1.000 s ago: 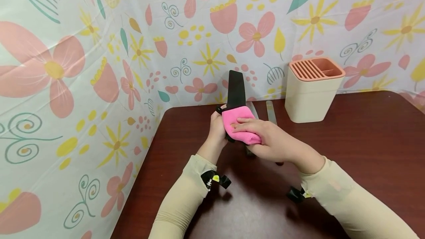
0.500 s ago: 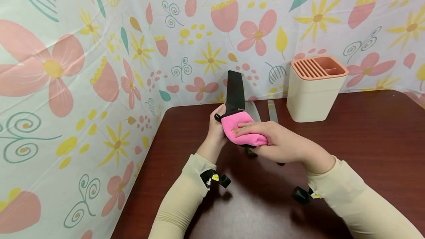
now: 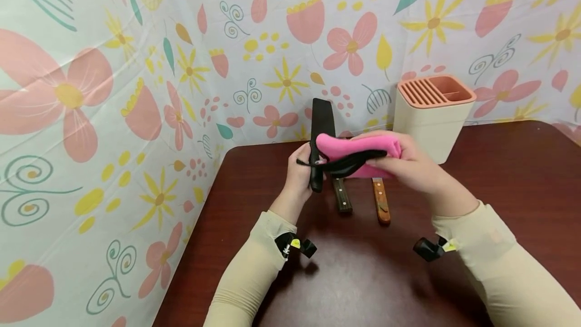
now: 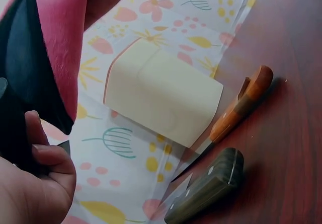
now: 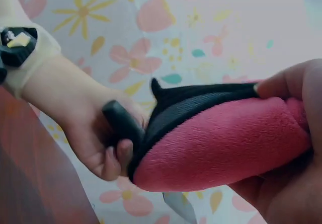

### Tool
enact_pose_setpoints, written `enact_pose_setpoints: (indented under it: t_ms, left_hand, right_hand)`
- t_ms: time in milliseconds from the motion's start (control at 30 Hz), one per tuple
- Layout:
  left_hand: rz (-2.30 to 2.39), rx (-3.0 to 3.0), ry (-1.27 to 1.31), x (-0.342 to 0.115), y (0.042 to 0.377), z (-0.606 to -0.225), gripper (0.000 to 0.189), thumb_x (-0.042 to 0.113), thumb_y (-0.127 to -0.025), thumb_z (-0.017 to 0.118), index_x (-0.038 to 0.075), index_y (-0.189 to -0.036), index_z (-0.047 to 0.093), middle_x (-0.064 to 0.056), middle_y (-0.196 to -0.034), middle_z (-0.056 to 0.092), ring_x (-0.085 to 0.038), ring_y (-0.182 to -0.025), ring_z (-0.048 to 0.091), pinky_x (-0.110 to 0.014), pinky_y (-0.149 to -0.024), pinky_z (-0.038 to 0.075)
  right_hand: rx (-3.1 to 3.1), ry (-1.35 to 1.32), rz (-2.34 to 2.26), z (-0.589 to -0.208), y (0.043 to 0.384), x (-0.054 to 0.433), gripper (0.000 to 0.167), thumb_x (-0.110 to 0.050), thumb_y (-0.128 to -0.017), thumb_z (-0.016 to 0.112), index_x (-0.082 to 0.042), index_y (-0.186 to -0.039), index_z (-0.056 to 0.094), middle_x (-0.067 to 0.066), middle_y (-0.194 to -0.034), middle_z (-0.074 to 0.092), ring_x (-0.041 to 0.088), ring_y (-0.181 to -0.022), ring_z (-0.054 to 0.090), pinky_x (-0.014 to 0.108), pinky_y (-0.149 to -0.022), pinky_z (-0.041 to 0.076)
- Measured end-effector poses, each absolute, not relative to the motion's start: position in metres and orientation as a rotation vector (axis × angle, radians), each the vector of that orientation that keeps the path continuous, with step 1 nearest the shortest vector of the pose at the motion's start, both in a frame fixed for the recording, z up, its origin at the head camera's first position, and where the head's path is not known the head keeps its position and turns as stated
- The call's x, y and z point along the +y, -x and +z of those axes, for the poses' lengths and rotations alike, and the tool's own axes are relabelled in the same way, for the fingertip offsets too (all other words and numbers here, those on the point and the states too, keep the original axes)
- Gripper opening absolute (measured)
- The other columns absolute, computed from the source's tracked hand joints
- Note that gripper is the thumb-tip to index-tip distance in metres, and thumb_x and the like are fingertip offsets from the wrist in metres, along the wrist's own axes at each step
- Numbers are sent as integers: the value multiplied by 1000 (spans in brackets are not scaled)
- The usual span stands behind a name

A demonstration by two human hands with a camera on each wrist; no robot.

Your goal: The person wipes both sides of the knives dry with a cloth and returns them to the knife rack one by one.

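My left hand grips a black-bladed knife by its black handle, the broad blade pointing up toward the back wall. In my right hand is a folded pink fuzzy cloth with a black side and a small black loop, pinched at its right end. The cloth's left end lies against or just in front of the knife near the handle; exact contact is hard to tell. From the right wrist view, the knife's handle end sticks out of my left fist beside the cloth.
On the brown table lie a dark-handled knife and an orange-brown wooden-handled knife, their blades partly hidden by the cloth. A cream knife holder with an orange slotted top stands at the back right. Flower-patterned sheeting hangs behind and left.
My right hand has lifted the cloth up and right, turning it so its black side shows. The knife's handle and both table knives' handles have come into view. My left hand stays nearly in place.
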State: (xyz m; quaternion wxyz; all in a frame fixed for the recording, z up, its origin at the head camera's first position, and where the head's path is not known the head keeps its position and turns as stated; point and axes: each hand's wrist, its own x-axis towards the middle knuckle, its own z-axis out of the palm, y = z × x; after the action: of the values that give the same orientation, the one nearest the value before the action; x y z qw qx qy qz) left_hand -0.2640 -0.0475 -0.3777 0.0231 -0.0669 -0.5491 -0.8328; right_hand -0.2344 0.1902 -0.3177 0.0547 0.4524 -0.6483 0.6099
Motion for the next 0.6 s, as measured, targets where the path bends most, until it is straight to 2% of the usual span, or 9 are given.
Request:
enact_pose_setpoints:
  t_ms: [200, 267, 367, 467, 533, 600]
  left_hand:
    - [-2549, -1800, 166, -45, 262, -383, 37, 30, -113, 36, 5, -125, 61, -4, -68, 58, -13, -52, 54, -27, -47, 51]
    - [-2557, -1804, 173, -44, 261, -385, 39, 31, -113, 36, 5, -130, 60, -4, -69, 58, -13, -53, 54, -27, -47, 52]
    - [-2561, -1803, 180, -42, 260, -385, 38, 30, -113, 37, 4, -126, 61, -6, -69, 58, -13, -52, 55, -27, -46, 52]
    - [-2553, -1803, 188, -39, 260, -384, 37, 30, -113, 37, 4, -120, 63, -6, -66, 57, -12, -48, 54, -26, -44, 51]
    - [-2535, -1811, 198, -37, 259, -382, 37, 28, -113, 37, 4, -119, 64, -5, -66, 57, -12, -45, 53, -27, -43, 50]
    - [-2513, -1829, 210, -36, 259, -381, 38, 27, -113, 36, 4, -122, 65, -5, -70, 58, -13, -47, 54, -28, -43, 51]
  right_hand:
    - [-2011, -974, 1743, -327, 247, 189, 38, 9, -94, 64, 4, -132, 65, -13, -124, 71, 2, -111, 64, 11, -94, 51]
    - [-2010, -898, 1749, -334, 249, 183, 40, 8, -94, 64, 3, -133, 65, -9, -129, 70, 0, -114, 63, 11, -95, 52]
    - [-2045, -875, 1681, -345, 250, 170, 43, 7, -94, 65, -2, -136, 65, 3, -139, 66, -3, -125, 59, 11, -100, 50]
    - [-2109, -925, 1546, -354, 247, 158, 48, 4, -94, 67, -7, -140, 63, 14, -146, 61, 2, -136, 54, 11, -109, 42]
    - [-2153, -962, 1410, -359, 245, 152, 52, 3, -92, 69, -11, -141, 63, 14, -148, 60, 11, -142, 52, 10, -115, 34]
    - [-2180, -1009, 1318, -362, 242, 147, 55, 4, -90, 69, -10, -142, 62, 15, -150, 58, 24, -146, 50, 16, -121, 31]
